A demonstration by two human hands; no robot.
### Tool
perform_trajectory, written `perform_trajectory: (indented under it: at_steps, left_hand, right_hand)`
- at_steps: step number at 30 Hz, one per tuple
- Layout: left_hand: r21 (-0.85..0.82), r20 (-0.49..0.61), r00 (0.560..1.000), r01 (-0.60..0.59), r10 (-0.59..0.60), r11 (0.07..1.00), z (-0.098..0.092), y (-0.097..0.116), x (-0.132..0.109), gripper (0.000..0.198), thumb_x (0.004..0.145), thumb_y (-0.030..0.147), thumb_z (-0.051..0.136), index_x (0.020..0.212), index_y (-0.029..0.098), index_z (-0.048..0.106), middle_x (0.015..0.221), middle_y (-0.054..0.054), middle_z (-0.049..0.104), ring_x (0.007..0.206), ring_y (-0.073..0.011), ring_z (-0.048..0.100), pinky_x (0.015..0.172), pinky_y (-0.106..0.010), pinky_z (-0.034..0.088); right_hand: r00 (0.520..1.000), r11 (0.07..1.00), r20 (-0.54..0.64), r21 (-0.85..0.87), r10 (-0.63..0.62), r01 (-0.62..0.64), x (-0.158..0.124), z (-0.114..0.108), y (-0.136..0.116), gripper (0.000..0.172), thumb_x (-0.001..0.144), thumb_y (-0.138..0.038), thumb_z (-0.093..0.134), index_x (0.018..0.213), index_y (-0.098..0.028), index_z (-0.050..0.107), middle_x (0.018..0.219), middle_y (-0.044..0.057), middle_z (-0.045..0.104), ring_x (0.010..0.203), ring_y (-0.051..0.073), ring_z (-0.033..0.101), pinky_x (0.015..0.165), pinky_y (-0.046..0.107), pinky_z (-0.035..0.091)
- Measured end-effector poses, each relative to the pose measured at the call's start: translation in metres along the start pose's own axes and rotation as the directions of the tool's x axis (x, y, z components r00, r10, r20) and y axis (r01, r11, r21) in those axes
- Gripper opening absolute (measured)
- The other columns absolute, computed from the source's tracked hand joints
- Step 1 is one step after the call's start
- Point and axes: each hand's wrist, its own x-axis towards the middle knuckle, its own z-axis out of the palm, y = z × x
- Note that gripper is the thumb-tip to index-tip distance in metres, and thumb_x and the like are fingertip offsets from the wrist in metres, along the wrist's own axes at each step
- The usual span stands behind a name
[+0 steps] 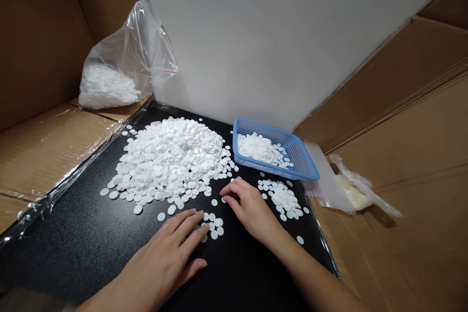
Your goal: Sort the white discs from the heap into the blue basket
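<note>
A large heap of small, flat white round discs (pixel 171 156) covers the far middle of the black tabletop (pixel 87 239). My left hand (pixel 171 248) lies palm down with its fingers apart, the fingertips over a little cluster of discs (pixel 214 226). My right hand (pixel 250 204) is curled, thumb and forefinger brought together at a white disc (pixel 224 200) that is mostly hidden by the fingers. To the right of that hand is a smaller pile of discs (pixel 283 199). Several single discs are scattered between the heap and my hands.
A blue perforated plastic basket (pixel 310 169) holding more discs stands at the back right. On cardboard at the left sits a clear bag (pixel 109 85) of white pieces. Another plastic bag (pixel 354 190) lies on the right. Cardboard walls (pixel 413 122) and a white wall (pixel 248 34) surround the tabletop.
</note>
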Motion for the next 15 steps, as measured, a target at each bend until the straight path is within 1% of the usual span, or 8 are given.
perform_trajectory:
  at_steps: [3, 6, 9, 11, 13, 15]
  left_hand:
    - [-0.022, 0.035, 0.999, 0.016, -0.015, 1.0, -0.007, 0.0, 0.003, 0.042, 0.094, 0.037, 0.061, 0.134, 0.023, 0.054, 0.141, -0.01, 0.06, 0.123, -0.0312, 0.062, 0.095, -0.049, 0.06]
    - [-0.04, 0.049, 0.998, 0.046, -0.044, 0.998, -0.011, 0.001, 0.005, 0.048, 0.092, 0.035, 0.064, 0.136, 0.022, 0.05, 0.144, -0.013, 0.057, 0.125, -0.0311, 0.061, 0.095, -0.049, 0.059]
    - [-0.061, 0.08, 0.995, 0.068, -0.063, 0.996, -0.011, 0.001, 0.006, 0.04, 0.09, 0.033, 0.067, 0.126, 0.022, 0.055, 0.141, -0.012, 0.059, 0.127, -0.0312, 0.059, 0.097, -0.048, 0.059]
    - [-0.068, 0.09, 0.994, 0.075, -0.068, 0.995, -0.01, 0.001, 0.006, 0.035, 0.089, 0.034, 0.068, 0.121, 0.022, 0.057, 0.139, -0.011, 0.061, 0.127, -0.0317, 0.059, 0.097, -0.049, 0.059]
    - [-0.077, 0.085, 0.994, 0.069, -0.063, 0.995, -0.009, 0.001, 0.005, 0.035, 0.089, 0.033, 0.069, 0.12, 0.022, 0.058, 0.138, -0.011, 0.062, 0.127, -0.032, 0.059, 0.098, -0.05, 0.058]
    - [-0.097, 0.081, 0.996, 0.056, -0.048, 0.994, -0.009, 0.001, 0.005, 0.036, 0.089, 0.031, 0.069, 0.122, 0.022, 0.058, 0.136, -0.01, 0.063, 0.125, -0.0315, 0.06, 0.098, -0.049, 0.058]
  right_hand:
    - [0.999, 0.999, 0.037, 0.021, -0.029, 0.028, -0.002, 0.004, -0.005, 0.019, 0.089, -0.002, 0.057, 0.088, -0.019, 0.068, 0.092, 0.004, 0.065, 0.086, 0.018, 0.064, 0.078, 0.03, 0.051]
    - [0.996, 0.996, 0.075, 0.082, -0.047, 0.041, -0.005, 0.008, -0.013, 0.018, 0.09, -0.003, 0.059, 0.087, -0.018, 0.067, 0.091, 0.003, 0.064, 0.084, 0.016, 0.064, 0.076, 0.028, 0.05]
    - [0.992, 0.993, 0.113, 0.11, -0.051, 0.039, -0.007, 0.009, -0.018, 0.018, 0.091, -0.003, 0.058, 0.087, -0.019, 0.067, 0.09, 0.002, 0.064, 0.083, 0.016, 0.064, 0.074, 0.026, 0.049]
    - [0.994, 0.995, 0.107, 0.1, -0.032, 0.021, -0.008, 0.009, -0.019, 0.018, 0.092, -0.004, 0.058, 0.088, -0.019, 0.068, 0.091, 0.002, 0.064, 0.084, 0.016, 0.064, 0.075, 0.027, 0.048]
    - [0.996, 0.997, 0.092, 0.082, -0.007, 0.0, -0.008, 0.01, -0.02, 0.014, 0.092, -0.007, 0.061, 0.09, -0.019, 0.068, 0.09, 0.002, 0.063, 0.081, 0.016, 0.063, 0.072, 0.027, 0.047]
    - [0.995, 0.998, 0.103, 0.066, 0.005, -0.011, -0.007, 0.01, -0.021, 0.01, 0.089, -0.01, 0.067, 0.086, -0.02, 0.067, 0.088, 0.001, 0.061, 0.077, 0.015, 0.061, 0.068, 0.026, 0.046]
